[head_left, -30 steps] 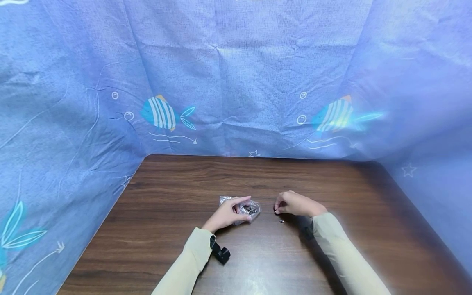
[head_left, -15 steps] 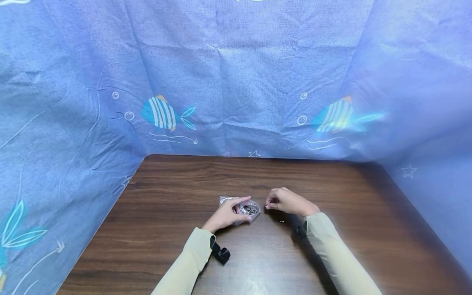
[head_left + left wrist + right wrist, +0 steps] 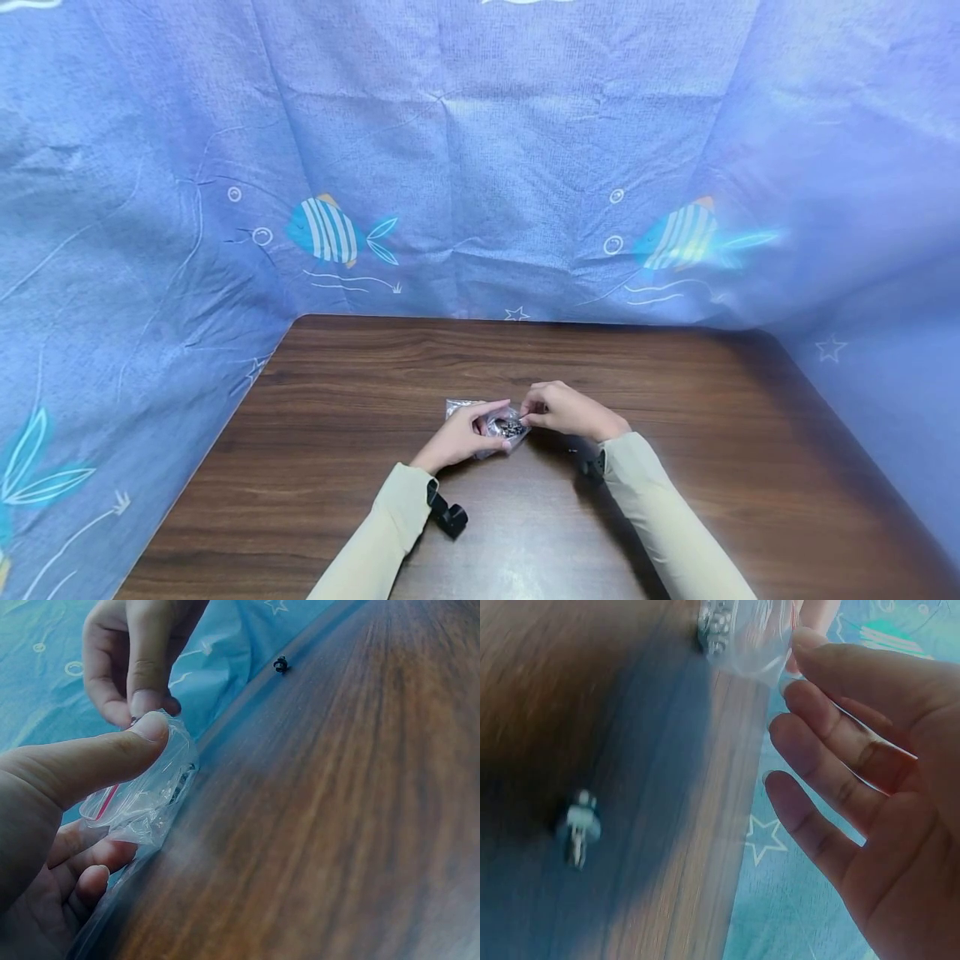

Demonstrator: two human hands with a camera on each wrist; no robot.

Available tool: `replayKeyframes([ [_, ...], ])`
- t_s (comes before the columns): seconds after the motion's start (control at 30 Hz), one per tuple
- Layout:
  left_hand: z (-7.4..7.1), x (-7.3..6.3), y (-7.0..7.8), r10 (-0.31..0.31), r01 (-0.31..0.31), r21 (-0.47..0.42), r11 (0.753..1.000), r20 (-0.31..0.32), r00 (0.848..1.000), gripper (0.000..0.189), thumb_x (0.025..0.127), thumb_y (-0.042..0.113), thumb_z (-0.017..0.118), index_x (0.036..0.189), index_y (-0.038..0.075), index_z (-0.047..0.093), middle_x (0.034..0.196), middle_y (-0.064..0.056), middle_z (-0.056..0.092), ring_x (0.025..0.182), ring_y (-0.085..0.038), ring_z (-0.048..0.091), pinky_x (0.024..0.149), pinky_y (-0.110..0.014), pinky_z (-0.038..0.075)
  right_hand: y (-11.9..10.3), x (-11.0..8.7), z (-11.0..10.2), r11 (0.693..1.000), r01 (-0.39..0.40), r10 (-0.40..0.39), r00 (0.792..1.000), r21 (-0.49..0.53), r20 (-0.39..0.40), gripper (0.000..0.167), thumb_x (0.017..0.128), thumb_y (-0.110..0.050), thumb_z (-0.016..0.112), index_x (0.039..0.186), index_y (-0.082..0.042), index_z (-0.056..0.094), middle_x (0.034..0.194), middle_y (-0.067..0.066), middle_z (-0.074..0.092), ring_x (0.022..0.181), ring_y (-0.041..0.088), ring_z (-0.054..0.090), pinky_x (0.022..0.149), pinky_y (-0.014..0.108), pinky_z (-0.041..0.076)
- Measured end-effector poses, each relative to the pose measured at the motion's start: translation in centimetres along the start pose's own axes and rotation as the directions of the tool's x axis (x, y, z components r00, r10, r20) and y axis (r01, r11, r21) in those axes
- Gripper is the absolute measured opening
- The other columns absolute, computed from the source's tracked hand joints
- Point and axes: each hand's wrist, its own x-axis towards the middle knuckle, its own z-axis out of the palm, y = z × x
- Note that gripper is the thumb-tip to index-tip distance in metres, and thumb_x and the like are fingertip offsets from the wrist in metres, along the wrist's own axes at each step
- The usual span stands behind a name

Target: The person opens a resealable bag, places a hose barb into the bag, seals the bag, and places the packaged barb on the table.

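My left hand [image 3: 463, 432] holds a clear zip bag [image 3: 146, 799] with a red seal line, its thumb along the near side and fingers on the other. Small shiny metal screws [image 3: 512, 428] lie heaped inside the bag. At the bag's edge, my right hand [image 3: 573, 412] pinches a small dark screw [image 3: 135, 720] between thumb and index finger, mostly hidden by the fingertips. The right hand's other fingers [image 3: 810, 750] are loosely bent. One loose screw with a washer-like collar [image 3: 579, 829] lies on the table below the right hand.
The dark wood table [image 3: 375, 358] runs back to a blue curtain [image 3: 480, 167] printed with fish, which also hangs at both sides. A black wrist camera [image 3: 450, 517] on the left wrist sits just above the tabletop.
My right hand has moved left from beside the loose screw to the edge of the bag, its pinch kept. The left hand and the bag have stayed in place.
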Motion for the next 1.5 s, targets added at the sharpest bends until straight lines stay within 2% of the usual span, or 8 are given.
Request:
replayKeyframes([
  [0.2,-0.1,0.1,-0.2,0.010,-0.010,-0.007,1.000,0.003,1.000,0.064,0.079,0.025,0.079,0.136,0.011,0.055,0.099,-0.008,0.064,0.067,-0.007,0.049,0.056,-0.019,0.041,-0.5,0.6,0.2,1.000,0.026,-0.026,1.000,-0.007,-0.002,0.007,0.085,-0.012,0.071,0.089,-0.006,0.071,0.087,0.000,0.066,0.079,0.009,0.061,0.073,0.022,0.052],
  [0.4,0.0,0.0,-0.3,0.011,-0.011,-0.009,1.000,0.003,1.000,0.065,0.079,0.025,0.079,0.137,0.011,0.054,0.107,-0.007,0.065,0.066,-0.005,0.049,0.056,-0.019,0.042,-0.9,0.9,0.3,1.000,0.007,-0.007,1.000,0.011,0.017,0.009,0.087,-0.012,0.069,0.093,-0.006,0.072,0.091,0.000,0.067,0.082,0.009,0.062,0.075,0.022,0.052],
  [0.6,0.1,-0.3,-0.3,-0.011,0.011,0.000,1.000,0.009,1.000,0.064,0.080,0.026,0.079,0.137,0.013,0.055,0.101,-0.003,0.064,0.067,-0.006,0.049,0.057,-0.020,0.042,-0.9,0.6,0.4,1.000,0.002,-0.002,1.000,0.002,0.021,0.008,0.086,-0.013,0.070,0.092,-0.008,0.072,0.089,-0.001,0.067,0.080,0.006,0.061,0.072,0.021,0.051],
  [0.77,0.2,-0.3,-0.3,-0.003,0.003,-0.005,1.000,0.011,1.000,0.063,0.080,0.025,0.079,0.137,0.012,0.055,0.092,-0.003,0.061,0.067,-0.006,0.049,0.056,-0.019,0.042,-0.6,-0.1,-0.1,1.000,-0.011,0.011,0.999,0.000,0.034,0.008,0.085,-0.014,0.071,0.091,-0.008,0.072,0.087,-0.002,0.067,0.078,0.005,0.060,0.072,0.021,0.051],
  [0.9,0.1,-0.2,-0.2,0.002,-0.002,-0.009,1.000,0.004,1.000,0.063,0.079,0.025,0.080,0.136,0.012,0.056,0.095,-0.004,0.062,0.067,-0.006,0.049,0.057,-0.019,0.042,-0.1,-0.6,-0.6,1.000,-0.025,0.025,0.998,-0.001,0.054,0.007,0.086,-0.015,0.071,0.089,-0.009,0.072,0.086,-0.004,0.067,0.077,0.004,0.058,0.072,0.022,0.051],
  [1.2,0.1,-0.1,-0.3,0.005,-0.005,-0.013,1.000,-0.004,1.000,0.064,0.078,0.026,0.080,0.136,0.013,0.056,0.110,-0.003,0.067,0.067,-0.006,0.049,0.056,-0.020,0.042,1.1,-2.2,-1.6,0.994,-0.107,0.103,0.989,0.035,0.105,0.007,0.084,-0.018,0.073,0.087,-0.012,0.071,0.083,-0.008,0.067,0.076,0.001,0.057,0.071,0.021,0.050],
  [1.33,0.1,0.0,-0.3,0.004,-0.004,-0.023,1.000,-0.004,1.000,0.065,0.078,0.024,0.080,0.136,0.012,0.055,0.116,-0.002,0.068,0.068,-0.005,0.049,0.057,-0.019,0.043,1.6,-3.0,-1.9,0.987,-0.156,0.148,0.980,0.046,0.135,0.009,0.083,-0.020,0.075,0.086,-0.013,0.071,0.082,-0.010,0.067,0.074,-0.001,0.057,0.070,0.020,0.049],
  [1.5,0.1,0.1,-0.3,-0.004,0.004,-0.027,1.000,-0.004,1.000,0.065,0.078,0.023,0.080,0.136,0.012,0.055,0.116,-0.002,0.068,0.068,-0.004,0.048,0.057,-0.019,0.043,1.7,-3.8,-2.2,0.973,-0.219,0.202,0.962,0.078,0.185,0.012,0.080,-0.021,0.077,0.085,-0.012,0.070,0.079,-0.010,0.065,0.071,-0.001,0.055,0.067,0.019,0.048],
])
